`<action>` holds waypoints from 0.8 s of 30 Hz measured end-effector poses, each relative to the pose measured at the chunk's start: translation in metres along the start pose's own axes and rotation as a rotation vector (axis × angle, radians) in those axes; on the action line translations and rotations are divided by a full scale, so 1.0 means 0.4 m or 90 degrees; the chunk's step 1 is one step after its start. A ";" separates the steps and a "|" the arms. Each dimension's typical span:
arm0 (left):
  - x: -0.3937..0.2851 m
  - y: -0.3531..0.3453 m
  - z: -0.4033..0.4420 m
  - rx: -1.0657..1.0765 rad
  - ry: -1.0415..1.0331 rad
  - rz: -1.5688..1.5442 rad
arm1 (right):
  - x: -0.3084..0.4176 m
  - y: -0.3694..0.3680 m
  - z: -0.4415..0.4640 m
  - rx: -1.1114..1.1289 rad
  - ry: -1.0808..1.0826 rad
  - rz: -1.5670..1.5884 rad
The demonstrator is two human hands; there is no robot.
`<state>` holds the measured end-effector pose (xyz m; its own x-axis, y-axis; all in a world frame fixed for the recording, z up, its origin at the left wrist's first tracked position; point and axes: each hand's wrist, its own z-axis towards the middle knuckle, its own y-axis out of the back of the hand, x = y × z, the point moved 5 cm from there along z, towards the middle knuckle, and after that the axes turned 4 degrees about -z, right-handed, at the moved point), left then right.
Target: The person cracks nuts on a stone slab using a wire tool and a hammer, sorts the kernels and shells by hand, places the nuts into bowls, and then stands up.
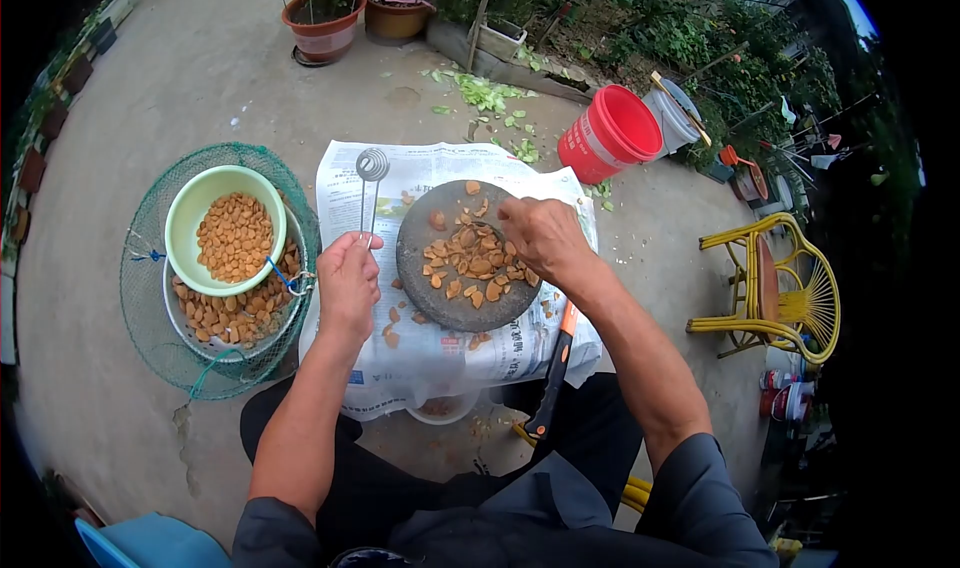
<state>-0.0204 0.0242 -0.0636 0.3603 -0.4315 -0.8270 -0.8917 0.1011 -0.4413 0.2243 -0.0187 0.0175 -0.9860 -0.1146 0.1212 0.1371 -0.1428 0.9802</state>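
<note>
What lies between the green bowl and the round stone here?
In the head view: the edge of the white basin, green net, some newspaper, and the left hand holding a coiled wire tool.

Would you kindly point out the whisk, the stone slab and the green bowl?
Whisk (372,164), head view: wire coil.
Stone slab (413,238), head view: bare left part.
Green bowl (183,238), head view: inner left wall.

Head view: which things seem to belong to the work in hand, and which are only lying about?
Probably in use:
- coil tool, in the left hand
- stone, under the right hand
- brown pieces, on the stone
- newspaper
- green bowl

Probably just about:
- red bucket
- yellow chair
- blue tub
- leaves
</note>
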 end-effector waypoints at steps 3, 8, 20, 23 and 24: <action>0.003 -0.004 -0.003 0.004 -0.004 0.003 | 0.004 -0.017 -0.038 0.089 0.006 -0.035; 0.007 -0.005 -0.003 0.002 -0.003 0.002 | -0.006 -0.019 -0.048 0.090 -0.002 0.009; 0.014 0.019 -0.006 -0.014 0.053 -0.057 | -0.031 0.011 -0.072 0.109 -0.088 0.109; 0.040 0.024 -0.007 -0.003 0.104 -0.109 | -0.006 0.025 -0.050 0.045 -0.092 0.120; 0.057 0.028 -0.004 -0.010 0.131 -0.129 | 0.040 0.047 -0.026 0.058 -0.092 0.117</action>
<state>-0.0227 0.0139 -0.0869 0.4695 -0.6139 -0.6345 -0.8123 -0.0187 -0.5830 0.2121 -0.0333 0.0361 -0.9496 0.0121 0.3133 0.3126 -0.0424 0.9489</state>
